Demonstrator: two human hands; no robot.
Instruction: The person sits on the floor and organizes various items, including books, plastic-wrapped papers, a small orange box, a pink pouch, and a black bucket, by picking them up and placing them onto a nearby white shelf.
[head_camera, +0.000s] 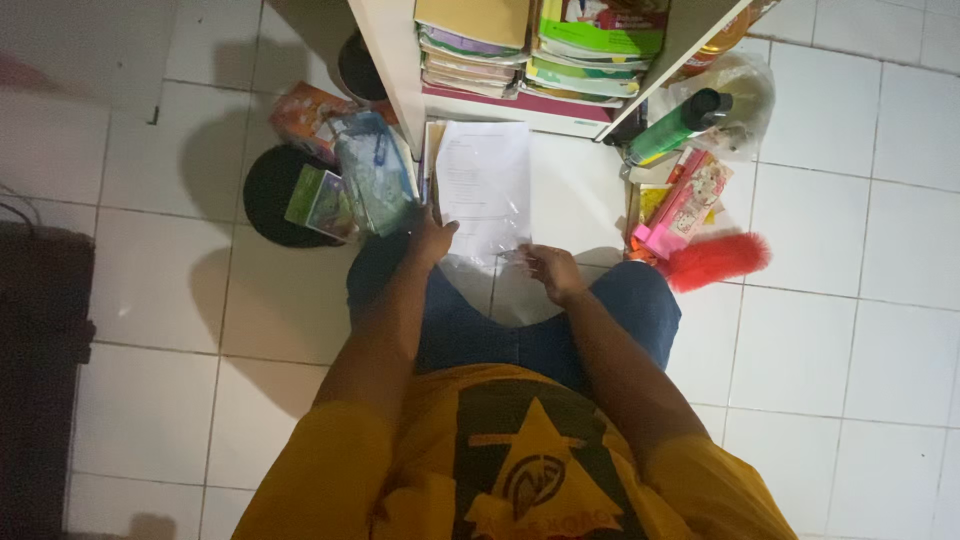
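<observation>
I am squatting on a white tiled floor in front of a low white shelf (395, 70). A clear plastic sleeve with a printed white sheet (485, 185) inside stands against the shelf's foot. My left hand (430, 238) grips the sleeve's lower left edge. My right hand (550, 270) pinches its lower right corner, fingers closed on the plastic. More papers stand just behind the sleeve at its left edge.
Stacks of books (540, 45) fill the shelf. Left of it are a black round bin (270, 195), packets and a plastic bag (375, 175). Right of it lie a green spray can (675, 125), a pink box (680, 205) and a red feather duster (715, 260). Dark furniture (40, 340) stands far left.
</observation>
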